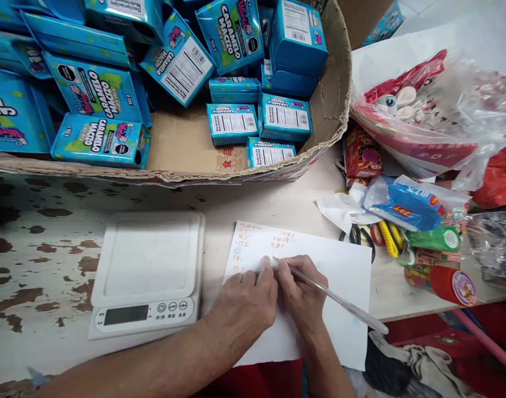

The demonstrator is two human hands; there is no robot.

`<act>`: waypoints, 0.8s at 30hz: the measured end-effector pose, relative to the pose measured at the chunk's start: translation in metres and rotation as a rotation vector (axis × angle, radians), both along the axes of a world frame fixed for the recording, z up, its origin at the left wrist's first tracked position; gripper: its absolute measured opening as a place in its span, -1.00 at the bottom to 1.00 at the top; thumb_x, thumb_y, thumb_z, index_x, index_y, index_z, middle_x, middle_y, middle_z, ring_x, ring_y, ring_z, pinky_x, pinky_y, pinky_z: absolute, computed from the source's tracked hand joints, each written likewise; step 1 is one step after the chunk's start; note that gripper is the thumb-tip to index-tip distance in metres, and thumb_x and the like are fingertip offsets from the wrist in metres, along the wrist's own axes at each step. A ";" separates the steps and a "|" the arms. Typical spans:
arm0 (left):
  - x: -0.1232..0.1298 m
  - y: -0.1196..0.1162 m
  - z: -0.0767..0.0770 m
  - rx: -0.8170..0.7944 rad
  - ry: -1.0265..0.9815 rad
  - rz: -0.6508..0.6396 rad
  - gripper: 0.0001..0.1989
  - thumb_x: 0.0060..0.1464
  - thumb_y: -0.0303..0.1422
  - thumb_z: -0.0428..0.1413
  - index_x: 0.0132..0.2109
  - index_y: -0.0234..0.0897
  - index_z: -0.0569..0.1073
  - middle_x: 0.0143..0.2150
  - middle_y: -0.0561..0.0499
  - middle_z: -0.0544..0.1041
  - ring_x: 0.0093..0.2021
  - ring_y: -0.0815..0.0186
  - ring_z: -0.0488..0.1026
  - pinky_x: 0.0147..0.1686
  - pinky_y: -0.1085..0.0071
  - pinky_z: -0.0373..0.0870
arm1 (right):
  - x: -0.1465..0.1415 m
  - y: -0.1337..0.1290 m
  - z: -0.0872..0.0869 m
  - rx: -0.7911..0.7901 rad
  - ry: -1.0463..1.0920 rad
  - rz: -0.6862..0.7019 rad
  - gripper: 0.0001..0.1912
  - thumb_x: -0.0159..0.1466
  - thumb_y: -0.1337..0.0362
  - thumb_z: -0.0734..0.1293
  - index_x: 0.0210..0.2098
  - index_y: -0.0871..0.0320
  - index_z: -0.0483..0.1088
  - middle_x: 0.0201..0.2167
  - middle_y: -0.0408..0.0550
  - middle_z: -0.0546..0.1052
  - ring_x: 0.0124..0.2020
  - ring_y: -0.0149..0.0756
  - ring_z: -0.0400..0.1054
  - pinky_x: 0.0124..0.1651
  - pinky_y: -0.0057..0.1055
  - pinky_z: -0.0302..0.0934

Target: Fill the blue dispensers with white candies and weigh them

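Observation:
My right hand (305, 287) is closed around a long, translucent pen (344, 301) whose tip touches a white sheet of paper (344, 260). Handwritten characters in orange ink run across the sheet's upper part, with one blue mark at the left. Resting on the same paper, my left hand (248, 301) has its fingers curled and its index fingertip close to the pen tip. I see nothing in it, though its underside is hidden. To its left lies a white digital scale (151, 260) with a bare platform and a dark display.
A worn cardboard box (174, 149) of blue candy packets (98, 141) spans the back. At right lie red-printed plastic bags (422, 127), a blue packet (406, 204), a yellow-handled tool (389, 237), green tape (437, 239) and a red-lidded jar (452, 284), near the table edge.

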State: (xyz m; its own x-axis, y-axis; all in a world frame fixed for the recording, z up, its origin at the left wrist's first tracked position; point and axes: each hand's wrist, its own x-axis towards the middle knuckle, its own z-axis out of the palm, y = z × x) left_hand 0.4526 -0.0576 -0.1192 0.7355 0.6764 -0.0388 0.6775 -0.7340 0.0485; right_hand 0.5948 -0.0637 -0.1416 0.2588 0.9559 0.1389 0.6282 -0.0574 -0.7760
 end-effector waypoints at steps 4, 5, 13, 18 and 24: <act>0.000 0.000 -0.001 -0.022 -0.008 -0.001 -0.66 0.16 -0.56 -0.04 0.06 -0.41 0.44 0.02 -0.32 0.48 -0.39 0.30 0.47 -0.50 0.40 0.41 | -0.001 0.000 0.000 -0.049 0.073 -0.062 -0.89 0.24 0.29 0.33 -0.42 0.13 0.34 -0.61 -0.24 0.44 -0.63 -0.46 0.30 -0.52 -0.49 0.24; 0.000 0.000 -0.001 -0.019 -0.012 0.005 -0.66 0.16 -0.56 -0.04 0.05 -0.41 0.44 0.02 -0.31 0.48 -0.39 0.30 0.46 -0.50 0.40 0.40 | -0.002 0.000 0.000 -0.054 0.084 -0.067 -0.90 0.24 0.28 0.33 -0.41 0.13 0.34 -0.60 -0.24 0.44 -0.62 -0.45 0.31 -0.52 -0.49 0.25; 0.001 0.001 0.001 -0.026 0.008 0.003 -0.65 0.17 -0.57 -0.08 0.05 -0.41 0.44 0.00 -0.29 0.48 -0.40 0.31 0.46 -0.50 0.40 0.40 | -0.001 0.001 0.001 -0.019 0.056 0.004 -0.91 0.23 0.32 0.33 -0.42 0.13 0.36 -0.59 -0.25 0.46 -0.61 -0.47 0.31 -0.52 -0.51 0.23; 0.001 0.001 0.000 -0.008 -0.008 0.003 -0.69 0.17 -0.57 -0.06 -0.01 -0.39 0.47 0.01 -0.29 0.48 -0.41 0.32 0.46 -0.51 0.41 0.41 | -0.001 -0.002 -0.002 -0.074 0.104 -0.093 -0.89 0.24 0.26 0.33 -0.40 0.13 0.36 -0.62 -0.25 0.45 -0.63 -0.44 0.33 -0.52 -0.48 0.24; 0.001 0.002 0.001 0.032 -0.028 0.006 -0.69 0.14 -0.59 -0.06 -0.05 -0.39 0.50 0.00 -0.26 0.49 -0.43 0.34 0.46 -0.53 0.43 0.41 | 0.000 -0.002 -0.001 -0.050 0.072 -0.066 -0.87 0.24 0.26 0.33 -0.41 0.13 0.33 -0.61 -0.24 0.45 -0.63 -0.44 0.33 -0.52 -0.48 0.24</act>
